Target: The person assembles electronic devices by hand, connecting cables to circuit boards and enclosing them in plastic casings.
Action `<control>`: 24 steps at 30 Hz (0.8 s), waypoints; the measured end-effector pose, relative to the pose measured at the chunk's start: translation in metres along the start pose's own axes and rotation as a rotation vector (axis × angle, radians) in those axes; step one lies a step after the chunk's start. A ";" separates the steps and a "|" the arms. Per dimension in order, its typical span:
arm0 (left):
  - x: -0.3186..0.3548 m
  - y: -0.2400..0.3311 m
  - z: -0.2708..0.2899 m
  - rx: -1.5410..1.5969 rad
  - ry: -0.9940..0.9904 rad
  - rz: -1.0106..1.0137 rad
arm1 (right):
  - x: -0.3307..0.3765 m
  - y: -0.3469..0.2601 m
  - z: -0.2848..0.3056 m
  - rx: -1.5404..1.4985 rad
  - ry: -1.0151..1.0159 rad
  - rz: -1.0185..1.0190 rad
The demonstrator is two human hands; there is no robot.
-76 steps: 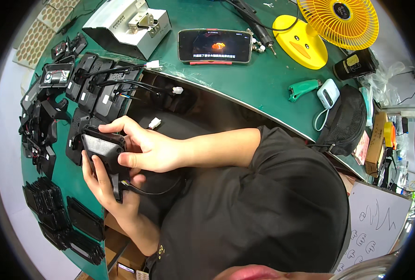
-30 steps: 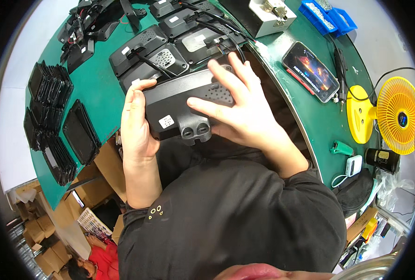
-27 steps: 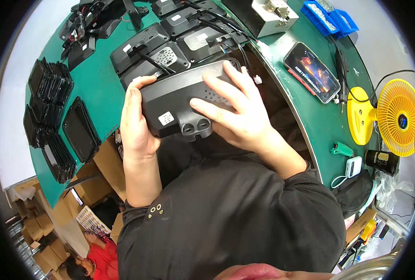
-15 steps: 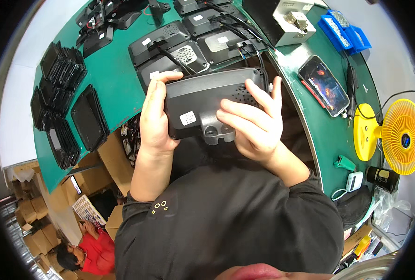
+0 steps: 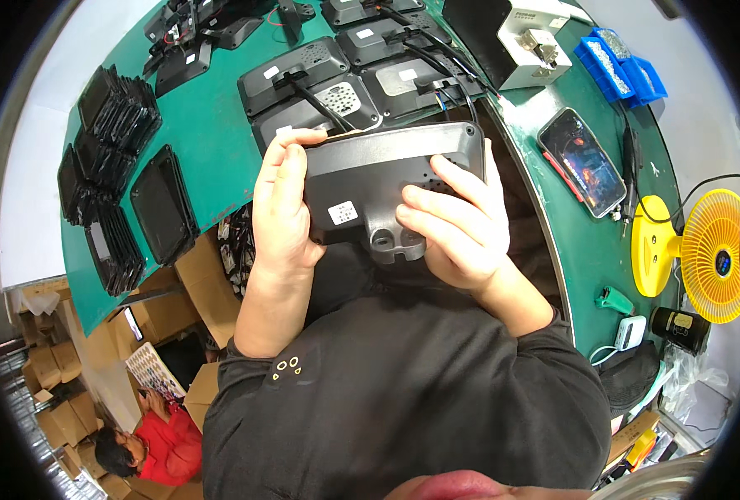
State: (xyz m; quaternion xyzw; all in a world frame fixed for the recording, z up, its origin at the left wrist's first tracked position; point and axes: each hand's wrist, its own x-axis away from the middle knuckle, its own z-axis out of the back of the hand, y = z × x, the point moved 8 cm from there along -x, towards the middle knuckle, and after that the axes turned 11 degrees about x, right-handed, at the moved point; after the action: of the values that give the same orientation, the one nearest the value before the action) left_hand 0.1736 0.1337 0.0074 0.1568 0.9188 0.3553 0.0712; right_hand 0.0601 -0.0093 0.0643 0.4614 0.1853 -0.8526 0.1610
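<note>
Workbench: a green mat (image 5: 211, 142) curves round the seated person, lined with like units lying back-up and cabled.
Step in hand: the dark grey housing (image 5: 386, 171) is held back-side up for inspection; best kept level and close over the lap, pinched by the edges so the vent holes and mount stay in view.
Housing: a wide, matte plastic shell with rounded corners, held above the lap just short of the bench edge.
Left hand (image 5: 282, 208): wrapped over the shell's left end, fingers curled on top.
Right hand (image 5: 457, 229): clasping the right end, fingertips spread across the perforated patch.
Mounting boss (image 5: 386, 242): a ribbed lug with round holes at the lower edge.
White sticker (image 5: 342, 213): small, beside that lug.
</note>
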 end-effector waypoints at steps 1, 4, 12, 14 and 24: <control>0.000 -0.001 0.000 0.000 -0.006 0.004 | 0.001 0.001 0.000 0.007 0.002 -0.002; -0.001 -0.005 0.003 0.017 -0.054 0.037 | 0.006 0.003 0.001 0.001 0.025 -0.003; 0.001 -0.001 0.009 -0.140 0.001 0.001 | 0.012 0.007 0.000 -0.016 0.041 0.046; -0.001 0.000 0.015 -0.182 -0.053 0.020 | 0.015 0.008 0.000 -0.085 0.094 0.042; 0.003 0.011 0.014 -0.289 -0.051 -0.134 | 0.020 0.049 -0.004 -0.645 0.021 -0.278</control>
State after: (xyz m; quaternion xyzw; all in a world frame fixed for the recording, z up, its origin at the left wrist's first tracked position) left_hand 0.1766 0.1517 0.0041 0.0925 0.8644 0.4740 0.1398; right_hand 0.0745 -0.0528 0.0366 0.3661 0.5079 -0.7589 0.1791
